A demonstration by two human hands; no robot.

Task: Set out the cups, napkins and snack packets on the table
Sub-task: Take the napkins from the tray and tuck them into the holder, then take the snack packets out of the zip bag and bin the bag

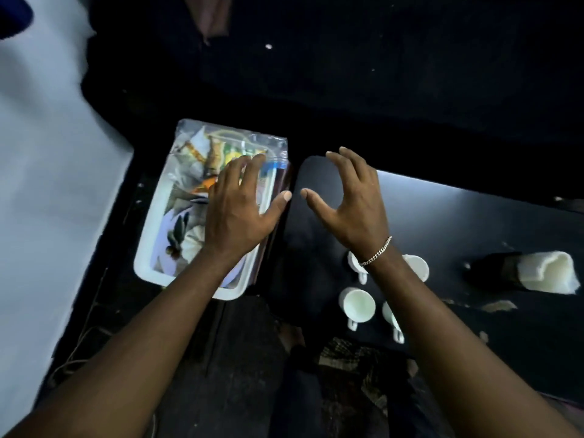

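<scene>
A white bin (148, 235) stands on the floor left of the black table (442, 222), holding colourful snack packets (218, 150) and printed napkins (183, 238). My left hand (237, 210) hovers over the bin's right side, fingers spread, holding nothing. My right hand (350, 200) is raised over the table's left end, fingers apart and curved, empty, with a chain bracelet on the wrist. Several white cups (357, 303) stand on the table under my right forearm, partly hidden by it. A white napkin stack sits in a dark holder (543, 273) at the table's right.
A pale wall or panel (47, 184) runs along the left. The floor behind the bin and table is dark. Cables lie on the floor at lower left (76, 352). My legs are below, between bin and table.
</scene>
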